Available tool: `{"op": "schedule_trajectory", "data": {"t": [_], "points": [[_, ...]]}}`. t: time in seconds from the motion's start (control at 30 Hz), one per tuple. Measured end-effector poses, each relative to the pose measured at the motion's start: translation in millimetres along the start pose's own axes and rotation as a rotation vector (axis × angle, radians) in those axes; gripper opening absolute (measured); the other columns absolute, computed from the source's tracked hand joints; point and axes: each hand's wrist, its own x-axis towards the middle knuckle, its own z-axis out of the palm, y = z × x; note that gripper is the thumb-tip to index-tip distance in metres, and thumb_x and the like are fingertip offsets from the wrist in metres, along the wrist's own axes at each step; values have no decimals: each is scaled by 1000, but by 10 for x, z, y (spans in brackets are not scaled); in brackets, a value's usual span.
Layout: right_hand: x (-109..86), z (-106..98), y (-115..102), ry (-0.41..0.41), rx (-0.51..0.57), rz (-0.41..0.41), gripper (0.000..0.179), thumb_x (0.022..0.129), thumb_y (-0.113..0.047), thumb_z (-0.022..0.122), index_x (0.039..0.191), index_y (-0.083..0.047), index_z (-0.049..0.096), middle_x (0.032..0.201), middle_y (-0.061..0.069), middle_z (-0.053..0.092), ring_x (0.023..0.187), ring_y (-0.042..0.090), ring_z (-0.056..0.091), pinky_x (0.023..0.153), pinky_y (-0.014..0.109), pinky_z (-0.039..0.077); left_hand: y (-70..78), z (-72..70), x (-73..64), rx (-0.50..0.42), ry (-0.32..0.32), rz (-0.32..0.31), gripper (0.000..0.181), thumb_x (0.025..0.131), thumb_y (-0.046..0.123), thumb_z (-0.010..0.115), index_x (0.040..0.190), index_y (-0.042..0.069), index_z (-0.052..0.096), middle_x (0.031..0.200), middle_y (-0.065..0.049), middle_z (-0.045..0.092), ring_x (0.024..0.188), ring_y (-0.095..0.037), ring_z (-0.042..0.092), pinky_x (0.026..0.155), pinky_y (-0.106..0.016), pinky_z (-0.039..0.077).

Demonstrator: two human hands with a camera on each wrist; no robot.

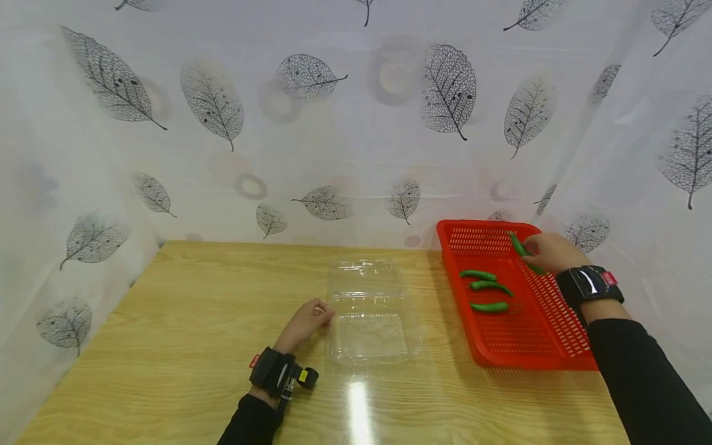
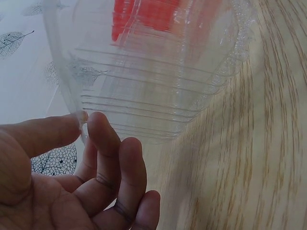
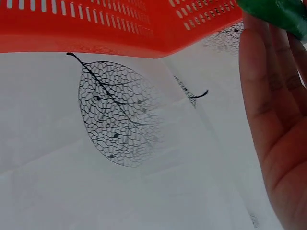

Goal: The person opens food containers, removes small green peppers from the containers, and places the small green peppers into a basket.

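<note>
A clear plastic clamshell container lies opened out on the wooden table, its lid half farther from me. My left hand is at its left side, thumb and index finger pinching the thin rim. Over the far right part of the red basket, my right hand holds a green chili pepper between thumb and fingers. More green shows just below that hand. In the right wrist view the pepper lies against the fingertips, partly cut off by the frame. Several green chilies lie on the basket floor.
The basket has slotted walls and stands at the table's right side. Behind the wooden table hangs a white curtain with a leaf print, and it also closes off both sides.
</note>
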Motion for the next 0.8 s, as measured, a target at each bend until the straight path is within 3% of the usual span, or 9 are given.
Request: {"op": "schedule_trajectory", "data": {"t": [0.13,0.53,0.63,0.8], "points": [[77,89,175,-39,2,25,31,84,-13,65,102,12,62,87,23,65,75,33,60,67,46,48,-8,-4,5,4,2,0,13,94,14,55,91,2,53,82,-9,63,77,-15,58,68,-24,41],[267,365,519,-119,81,126,41,81,-16,66,105,17,60,99,33,63,77,35,62,71,47,50,-12,-8,22,0,-1,12,13,94,14,55,90,2,54,79,-8,62,74,-14,56,67,-24,39],[284,424,558,-119,97,123,35,80,-14,66,99,16,63,91,29,66,71,30,62,67,43,51,-17,-5,20,-6,-4,5,13,94,14,54,91,2,54,79,-8,62,74,-14,56,67,-24,39],[313,512,599,-129,117,107,20,78,-11,67,80,8,66,69,10,62,60,19,52,57,30,42,-20,2,16,-21,-5,-1,13,94,14,54,90,2,53,79,-8,61,74,-15,55,66,-25,38]]}}
